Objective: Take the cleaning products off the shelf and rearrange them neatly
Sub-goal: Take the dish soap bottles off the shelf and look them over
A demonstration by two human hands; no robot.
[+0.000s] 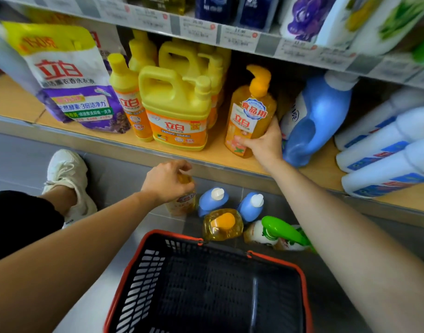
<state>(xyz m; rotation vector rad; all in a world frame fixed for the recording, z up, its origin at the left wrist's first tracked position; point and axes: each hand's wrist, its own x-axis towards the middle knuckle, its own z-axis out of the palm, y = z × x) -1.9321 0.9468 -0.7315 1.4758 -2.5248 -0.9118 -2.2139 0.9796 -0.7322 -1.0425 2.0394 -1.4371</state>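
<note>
My right hand (262, 143) grips the lower body of an orange pump bottle (250, 109) that stands slightly tilted on the wooden shelf (220, 155). Lower down, my left hand (166, 180) holds the top of a second orange bottle (183, 200) standing on the floor below the shelf edge. Beside it on the floor stand two blue bottles with white caps (213, 199) (252, 205), a round yellow bottle with an orange cap (223, 224) and a white bottle with a green trigger (282, 233).
On the shelf: a purple-and-white refill bag (69, 75), yellow handled jugs (175, 104), a leaning blue jug (319, 116) and white bottles lying at right (384, 150). A black basket with red rim (206, 284) sits on the floor below me. My white shoe (66, 174) is at left.
</note>
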